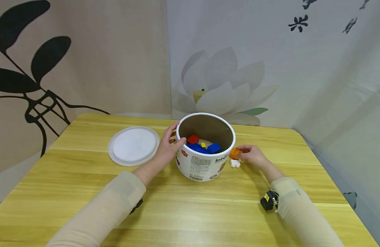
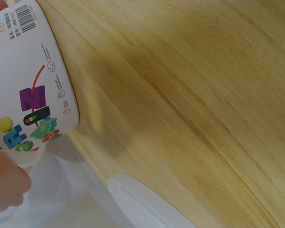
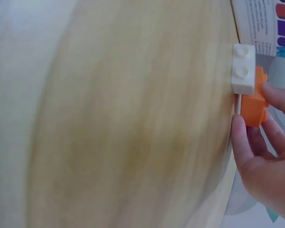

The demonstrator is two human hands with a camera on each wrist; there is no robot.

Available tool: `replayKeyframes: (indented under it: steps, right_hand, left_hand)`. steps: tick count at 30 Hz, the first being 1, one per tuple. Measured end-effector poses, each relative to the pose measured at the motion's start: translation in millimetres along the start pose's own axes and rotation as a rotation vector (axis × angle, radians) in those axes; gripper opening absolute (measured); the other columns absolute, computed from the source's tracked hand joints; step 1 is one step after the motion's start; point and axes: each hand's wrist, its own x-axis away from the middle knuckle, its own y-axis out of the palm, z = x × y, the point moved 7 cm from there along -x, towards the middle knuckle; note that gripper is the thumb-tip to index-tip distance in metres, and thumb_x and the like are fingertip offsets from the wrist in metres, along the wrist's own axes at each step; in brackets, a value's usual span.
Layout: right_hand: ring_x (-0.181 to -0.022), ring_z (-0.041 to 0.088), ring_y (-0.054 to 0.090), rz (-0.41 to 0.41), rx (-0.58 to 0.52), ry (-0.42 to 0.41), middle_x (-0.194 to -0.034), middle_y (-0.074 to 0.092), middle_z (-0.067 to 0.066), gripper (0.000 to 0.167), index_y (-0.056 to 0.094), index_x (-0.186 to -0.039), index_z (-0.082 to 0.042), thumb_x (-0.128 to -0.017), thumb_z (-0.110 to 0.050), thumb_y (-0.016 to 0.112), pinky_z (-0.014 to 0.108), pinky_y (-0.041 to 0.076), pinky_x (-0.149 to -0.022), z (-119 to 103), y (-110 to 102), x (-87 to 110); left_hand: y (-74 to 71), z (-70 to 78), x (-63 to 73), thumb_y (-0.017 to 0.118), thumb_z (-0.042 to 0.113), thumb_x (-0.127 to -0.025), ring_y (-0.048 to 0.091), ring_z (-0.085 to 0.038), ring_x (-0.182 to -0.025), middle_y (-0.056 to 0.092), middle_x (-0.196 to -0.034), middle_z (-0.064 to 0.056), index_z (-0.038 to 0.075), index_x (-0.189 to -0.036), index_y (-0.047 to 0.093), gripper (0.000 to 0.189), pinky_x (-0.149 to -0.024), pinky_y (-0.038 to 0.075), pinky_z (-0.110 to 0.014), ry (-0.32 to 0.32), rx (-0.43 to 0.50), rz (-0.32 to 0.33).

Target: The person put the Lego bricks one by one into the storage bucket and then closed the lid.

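A white round bucket (image 1: 197, 168) with printed labels stands on the table, holding red, blue and yellow toy bricks (image 1: 214, 148). My left hand (image 1: 168, 147) grips its left side at the rim, thumb at the front edge and fingers behind. In the left wrist view, part of that hand (image 2: 7, 183) shows beside the bucket's printed wall (image 2: 28, 71). To the right of the bucket, my right hand (image 1: 253, 156) pinches an orange toy brick (image 1: 235, 153) between thumb and fingers. A white toy brick (image 1: 235, 163) lies just in front of it; the right wrist view shows its studs.
A round white lid (image 1: 134, 145) lies flat on the wooden table (image 1: 190, 212), left of the bucket. Behind the table's back edge hangs a printed cloth backdrop (image 1: 131, 58). A small black camera (image 1: 269, 200) is worn on the right wrist.
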Motion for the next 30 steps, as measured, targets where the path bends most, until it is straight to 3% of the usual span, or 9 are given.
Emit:
replayKeyframes:
  steps: [19,25,30]
  right_hand:
    - [-0.084,-0.007,0.055,0.007,-0.177,0.066,-0.132,0.047,0.028,0.053,0.041,-0.135,0.009,-0.091,-0.015,0.057,0.027,0.049,-0.092,-4,-37,19.8]
    - [-0.084,-0.008,0.056,0.012,-0.244,0.064,-0.132,0.043,0.026,0.055,0.037,-0.137,0.011,-0.092,-0.014,0.056,0.024,0.049,-0.092,-9,-50,22.7]
    - [-0.085,-0.008,0.055,0.010,-0.300,0.049,-0.138,0.034,0.030,0.057,0.032,-0.138,0.013,-0.092,-0.011,0.055,0.014,0.049,-0.085,-17,-59,24.9]
  left_hand:
    - [0.3,-3.2,-1.2,0.056,0.020,-0.092,0.033,-0.030,-0.132,0.028,-0.149,-0.006,0.018,-0.147,0.027,0.062,-0.110,0.030,-0.047,-0.025,-0.003,-0.003]
    - [0.5,-3.4,-0.6,0.055,0.022,-0.093,0.032,-0.030,-0.133,0.028,-0.149,-0.006,0.018,-0.147,0.027,0.061,-0.110,0.029,-0.047,-0.021,0.003,-0.004]
    - [0.9,-2.7,-0.7,0.055,0.020,-0.093,0.032,-0.030,-0.133,0.028,-0.149,-0.006,0.017,-0.147,0.027,0.060,-0.110,0.029,-0.046,-0.024,0.002,-0.004]
